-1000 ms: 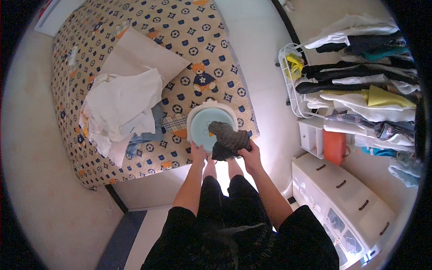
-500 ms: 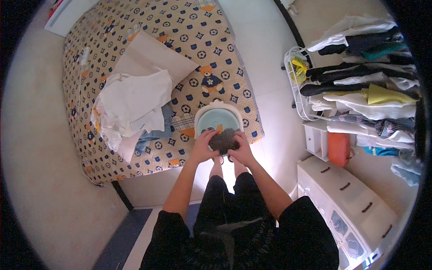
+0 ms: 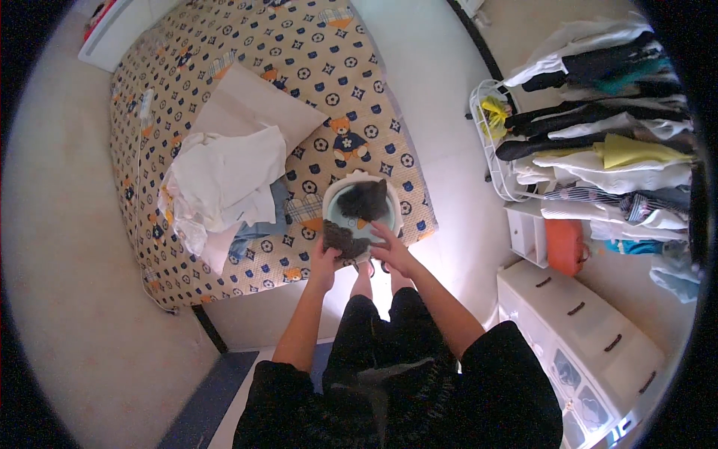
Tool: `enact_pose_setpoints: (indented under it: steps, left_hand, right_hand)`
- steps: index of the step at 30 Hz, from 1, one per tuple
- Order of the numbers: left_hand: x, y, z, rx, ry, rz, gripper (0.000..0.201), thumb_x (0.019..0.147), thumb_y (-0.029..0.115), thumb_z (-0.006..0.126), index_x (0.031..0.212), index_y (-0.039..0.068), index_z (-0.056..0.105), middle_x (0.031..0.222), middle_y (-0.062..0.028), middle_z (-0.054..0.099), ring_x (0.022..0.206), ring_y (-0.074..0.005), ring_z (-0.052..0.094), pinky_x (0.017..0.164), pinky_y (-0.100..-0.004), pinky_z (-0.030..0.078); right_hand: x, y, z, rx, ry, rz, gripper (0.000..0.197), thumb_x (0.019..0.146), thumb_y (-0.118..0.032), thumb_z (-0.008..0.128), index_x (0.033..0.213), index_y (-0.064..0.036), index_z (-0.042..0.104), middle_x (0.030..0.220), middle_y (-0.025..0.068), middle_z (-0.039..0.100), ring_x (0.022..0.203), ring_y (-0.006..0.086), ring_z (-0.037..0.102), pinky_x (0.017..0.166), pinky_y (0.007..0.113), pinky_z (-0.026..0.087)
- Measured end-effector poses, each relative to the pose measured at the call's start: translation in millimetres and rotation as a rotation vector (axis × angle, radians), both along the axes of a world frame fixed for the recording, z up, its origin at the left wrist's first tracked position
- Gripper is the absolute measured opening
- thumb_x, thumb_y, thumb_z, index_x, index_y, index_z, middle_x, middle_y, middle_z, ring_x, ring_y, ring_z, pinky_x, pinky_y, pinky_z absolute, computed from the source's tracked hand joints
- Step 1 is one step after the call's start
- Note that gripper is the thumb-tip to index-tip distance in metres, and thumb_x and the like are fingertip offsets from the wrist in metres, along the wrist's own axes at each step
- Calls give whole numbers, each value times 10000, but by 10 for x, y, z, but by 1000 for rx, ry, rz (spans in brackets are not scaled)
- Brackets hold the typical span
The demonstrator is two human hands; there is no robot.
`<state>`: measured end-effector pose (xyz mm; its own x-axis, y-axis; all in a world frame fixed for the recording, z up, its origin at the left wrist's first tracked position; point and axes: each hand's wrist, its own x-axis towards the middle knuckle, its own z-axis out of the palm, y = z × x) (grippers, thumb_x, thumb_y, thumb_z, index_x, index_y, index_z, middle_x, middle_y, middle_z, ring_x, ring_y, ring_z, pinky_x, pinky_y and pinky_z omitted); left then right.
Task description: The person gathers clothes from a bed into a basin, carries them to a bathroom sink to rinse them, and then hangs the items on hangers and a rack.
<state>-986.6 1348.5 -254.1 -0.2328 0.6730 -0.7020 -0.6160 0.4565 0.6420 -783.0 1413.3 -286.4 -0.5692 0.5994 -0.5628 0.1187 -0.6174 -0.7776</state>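
Reader: State the condition of your left fingers.

Operator: My left fingers [image 3: 324, 257] are closed on the left end of a grey-brown cloth [image 3: 342, 239], thumb laid over it.

Reader: And the right set?

Operator: My right fingers [image 3: 383, 231] are spread and bent beside the right end of that cloth. I cannot tell whether they grip its edge.

Reader: Specify the cloth's position.

Operator: I hold it over the near left part of a round basin [image 3: 399, 217], which has a white rim and a pale blue interior. A second, charcoal cloth [image 3: 363, 200] lies inside, toward the far wall. A small orange mark shows on the basin floor between the two.

Reader: Where is the basin located?

Operator: In front of me, at the near edge of the bed [image 3: 262, 280]. Its support is hidden from view.

Reader: List the surroundings.

Operator: On the bed, left of the basin: a white garment [image 3: 224, 168], a piece of blue denim [image 3: 259, 228] and a pale pinkish cushion [image 3: 247, 97]. To my right, well apart: a row of hanging clothes [image 3: 606, 161], an orange-red bag [image 3: 564, 245] and a white drawer unit [image 3: 580, 318].
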Motion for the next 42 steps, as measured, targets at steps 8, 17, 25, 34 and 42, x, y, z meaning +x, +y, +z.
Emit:
enact_pose_setpoints:
  steps: [8,17,25,34,42]
  left_hand:
    - [424,439,1198,688,-460,-294,544,1002,453,377,1400,99,487,1562,-141,298,1403,-299,346,1128,-503,316]
    - [996,889,2078,719,-5,-692,664,901,252,690,1457,37,399,1463,-117,434,1302,-247,471,1082,-376,396]
    - [1664,993,2352,454,49,-809,395,894,60,661,1266,-26,559,1129,-102,653,945,-179,646,845,-317,545]
    - [1986,958,2567,591,-210,-958,328,936,80,546,1251,-6,523,1151,-122,631,1028,-218,638,889,-377,546]
    - [2541,728,2511,614,-317,-1273,422,900,69,632,1285,21,467,1202,-115,609,1121,-196,589,950,-337,496]
  right_hand:
    - [249,57,961,-52,438,-324,564,926,-106,627,1434,-38,392,1247,133,578,1069,249,632,887,392,573]
    - [1235,355,2083,334,74,-524,297,844,78,591,1130,17,643,948,51,674,871,147,638,734,269,517]
    - [1944,58,2658,747,113,-595,360,854,114,560,1181,-19,630,1236,96,564,1041,196,603,883,321,518]
    - [1841,-615,2791,223,765,-1107,595,993,-392,496,1473,-88,320,1431,139,446,1276,271,466,1030,502,400]
    - [1818,-1369,2854,556,153,-1506,337,978,-83,551,1300,9,506,1192,73,613,1122,165,548,1004,336,429]
